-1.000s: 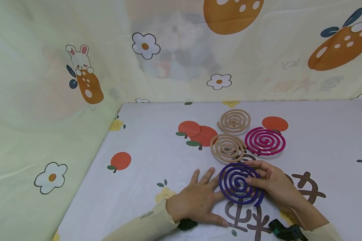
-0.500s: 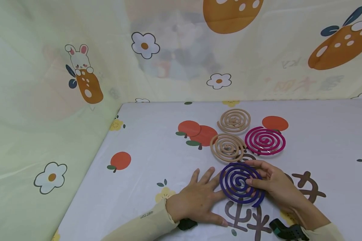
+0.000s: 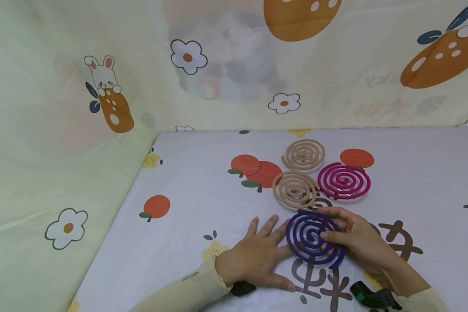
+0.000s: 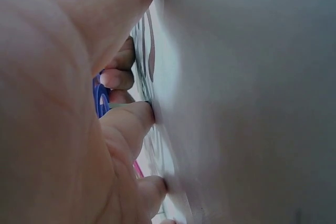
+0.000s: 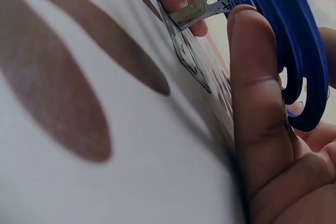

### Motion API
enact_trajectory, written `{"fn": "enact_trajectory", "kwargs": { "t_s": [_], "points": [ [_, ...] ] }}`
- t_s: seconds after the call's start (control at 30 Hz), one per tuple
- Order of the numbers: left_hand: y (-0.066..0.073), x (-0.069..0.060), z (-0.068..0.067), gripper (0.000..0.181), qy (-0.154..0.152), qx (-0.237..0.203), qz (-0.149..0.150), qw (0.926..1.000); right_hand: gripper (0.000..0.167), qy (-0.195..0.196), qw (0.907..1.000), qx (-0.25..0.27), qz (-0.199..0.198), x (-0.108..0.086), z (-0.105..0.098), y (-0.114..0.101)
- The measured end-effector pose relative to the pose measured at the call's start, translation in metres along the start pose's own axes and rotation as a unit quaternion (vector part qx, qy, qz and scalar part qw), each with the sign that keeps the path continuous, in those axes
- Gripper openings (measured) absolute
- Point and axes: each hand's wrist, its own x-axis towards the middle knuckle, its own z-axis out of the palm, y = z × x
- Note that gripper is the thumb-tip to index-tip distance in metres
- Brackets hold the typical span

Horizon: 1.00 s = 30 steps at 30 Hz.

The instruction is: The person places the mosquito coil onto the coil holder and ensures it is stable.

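In the head view my right hand pinches a dark blue mosquito coil by its right side, thumb on top. The coil is held just above the table, slightly tilted. Beneath it a small metal coil stand shows in the right wrist view, its upright prong reaching toward the coil's centre. My left hand lies palm down with fingers spread. Its nearest fingertips go under the coil's left edge and press down at the stand's base, beside the prong. Whether the prong is fixed in the coil, I cannot tell.
Behind the hands sit two tan mosquito coils and a pink mosquito coil, close together. They lie on the patterned white tablecloth. A printed curtain hangs behind the table and at its left.
The blue coil has shifted very slightly to the right in my right hand. My left hand stays in place.
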Motion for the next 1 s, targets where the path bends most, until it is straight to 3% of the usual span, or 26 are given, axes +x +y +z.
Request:
{"fn": "enact_trajectory", "kwargs": {
  "t_s": [0.6,1.0],
  "points": [
    [-0.0003,-0.0008,-0.0023,0.097,-0.003,-0.003,0.004,1.0000,0.055,-0.032,0.9989,0.030,-0.013,0.0000,-0.0030,0.0033],
    [-0.0003,-0.0015,-0.0030,0.096,0.008,0.000,0.004,1.0000,0.053,-0.006,0.9996,0.022,-0.017,-0.0002,-0.0001,0.0031]
  ]
}}
